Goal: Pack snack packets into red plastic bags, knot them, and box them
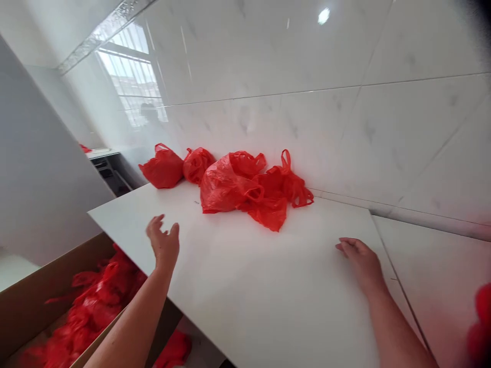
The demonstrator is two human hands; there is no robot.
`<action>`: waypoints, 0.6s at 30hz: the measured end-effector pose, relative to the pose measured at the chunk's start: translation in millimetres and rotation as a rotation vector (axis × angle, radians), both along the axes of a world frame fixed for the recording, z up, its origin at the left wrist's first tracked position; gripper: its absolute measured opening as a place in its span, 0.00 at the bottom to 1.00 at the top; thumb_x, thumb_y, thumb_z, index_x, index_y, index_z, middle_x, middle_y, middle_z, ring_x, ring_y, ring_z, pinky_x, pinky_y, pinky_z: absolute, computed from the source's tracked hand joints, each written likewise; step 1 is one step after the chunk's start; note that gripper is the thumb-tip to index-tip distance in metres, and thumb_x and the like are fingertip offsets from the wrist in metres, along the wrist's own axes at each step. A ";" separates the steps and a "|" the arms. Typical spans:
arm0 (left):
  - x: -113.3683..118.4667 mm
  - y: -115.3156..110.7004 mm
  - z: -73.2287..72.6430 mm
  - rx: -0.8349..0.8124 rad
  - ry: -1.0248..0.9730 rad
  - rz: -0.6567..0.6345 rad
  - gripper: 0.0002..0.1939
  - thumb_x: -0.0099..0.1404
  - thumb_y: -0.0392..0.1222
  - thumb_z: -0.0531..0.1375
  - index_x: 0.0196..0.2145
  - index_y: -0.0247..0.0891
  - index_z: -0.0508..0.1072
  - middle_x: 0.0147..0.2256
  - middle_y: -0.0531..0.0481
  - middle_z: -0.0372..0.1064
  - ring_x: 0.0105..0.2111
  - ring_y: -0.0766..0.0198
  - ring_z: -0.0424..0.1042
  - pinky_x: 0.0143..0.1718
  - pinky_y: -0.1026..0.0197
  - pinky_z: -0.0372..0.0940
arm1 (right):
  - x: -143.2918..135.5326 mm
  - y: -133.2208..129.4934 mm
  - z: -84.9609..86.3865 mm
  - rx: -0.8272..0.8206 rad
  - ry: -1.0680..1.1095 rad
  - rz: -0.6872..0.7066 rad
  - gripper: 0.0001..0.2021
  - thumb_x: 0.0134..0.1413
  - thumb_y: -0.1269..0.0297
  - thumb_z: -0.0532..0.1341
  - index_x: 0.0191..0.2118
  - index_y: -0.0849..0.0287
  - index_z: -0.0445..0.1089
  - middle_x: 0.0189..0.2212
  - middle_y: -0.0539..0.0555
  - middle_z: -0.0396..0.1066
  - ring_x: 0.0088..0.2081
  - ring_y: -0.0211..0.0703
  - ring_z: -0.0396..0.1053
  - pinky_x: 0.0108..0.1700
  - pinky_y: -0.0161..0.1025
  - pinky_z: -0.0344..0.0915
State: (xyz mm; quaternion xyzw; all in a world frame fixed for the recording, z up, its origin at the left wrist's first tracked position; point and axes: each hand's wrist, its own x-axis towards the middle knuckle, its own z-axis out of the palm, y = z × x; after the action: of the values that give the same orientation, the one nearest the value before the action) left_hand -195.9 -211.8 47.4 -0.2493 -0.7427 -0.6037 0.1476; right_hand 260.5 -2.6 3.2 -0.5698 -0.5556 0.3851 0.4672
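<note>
My left hand (164,243) hovers over the left part of a white table (268,296), its curved fingers and thumb apart with nothing between them. Over the table's right part, my right hand (360,258) has its thumb and fingers closed together, and no object shows in them. Between and beyond the hands, against the wall, lies a crumpled red plastic bag (224,186) with a looser red bag (274,191) on its right. Farther left stand a filled-looking red bag (164,168) and a rounder red bundle (198,164). Neither hand touches any of them.
Below the table's left edge is a cardboard box (53,263) holding a heap of red plastic bags (102,291). More red plastic (174,350) lies beneath the table. A shiny tiled wall (291,61) runs behind. Blurred red material (484,306) shows at the far right.
</note>
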 end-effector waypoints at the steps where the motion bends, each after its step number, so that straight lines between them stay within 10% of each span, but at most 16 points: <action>1: 18.1 19.9 7.7 0.003 -0.006 -0.167 0.23 0.58 0.44 0.57 0.51 0.40 0.62 0.54 0.42 0.57 0.49 0.56 0.65 0.45 0.54 0.65 | -0.5 0.0 0.2 0.002 -0.026 0.004 0.17 0.43 0.53 0.60 0.38 0.57 0.71 0.31 0.55 0.75 0.36 0.45 0.71 0.42 0.43 0.64; 5: 92.8 90.9 21.3 -0.228 0.087 -0.774 0.14 0.61 0.43 0.54 0.43 0.38 0.70 0.47 0.43 0.67 0.45 0.58 0.69 0.44 0.55 0.65 | -0.5 -1.8 1.3 0.016 -0.069 0.010 0.16 0.46 0.53 0.58 0.39 0.56 0.71 0.30 0.52 0.74 0.35 0.43 0.71 0.38 0.39 0.63; 9: 153.5 140.5 6.1 -0.634 0.331 -0.865 0.25 0.59 0.43 0.56 0.54 0.40 0.65 0.60 0.39 0.53 0.61 0.47 0.51 0.56 0.44 0.53 | -3.8 -7.5 6.9 0.094 -0.183 0.035 0.17 0.50 0.50 0.55 0.33 0.57 0.71 0.22 0.49 0.69 0.27 0.42 0.65 0.30 0.36 0.59; 14: 228.1 154.6 -22.7 -0.795 0.516 -1.136 0.25 0.59 0.46 0.57 0.55 0.48 0.65 0.60 0.46 0.55 0.61 0.45 0.49 0.58 0.35 0.44 | -24.7 -22.7 23.1 0.194 -0.442 -0.088 0.19 0.56 0.47 0.49 0.34 0.55 0.70 0.23 0.51 0.69 0.25 0.43 0.64 0.29 0.37 0.56; 18: 275.5 148.2 -24.3 -0.716 0.649 -1.326 0.26 0.62 0.49 0.54 0.58 0.51 0.61 0.60 0.46 0.54 0.61 0.44 0.49 0.56 0.31 0.41 | -45.6 -33.4 31.8 0.341 -0.498 -0.155 0.20 0.58 0.49 0.48 0.47 0.55 0.66 0.42 0.57 0.72 0.40 0.47 0.69 0.40 0.40 0.61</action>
State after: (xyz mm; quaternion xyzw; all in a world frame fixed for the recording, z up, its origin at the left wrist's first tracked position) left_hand 79.6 -63.6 23.1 -0.8309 -0.5089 -0.1898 -0.1208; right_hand 214.9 -35.9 35.1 -0.6007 -0.6644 0.0983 0.4337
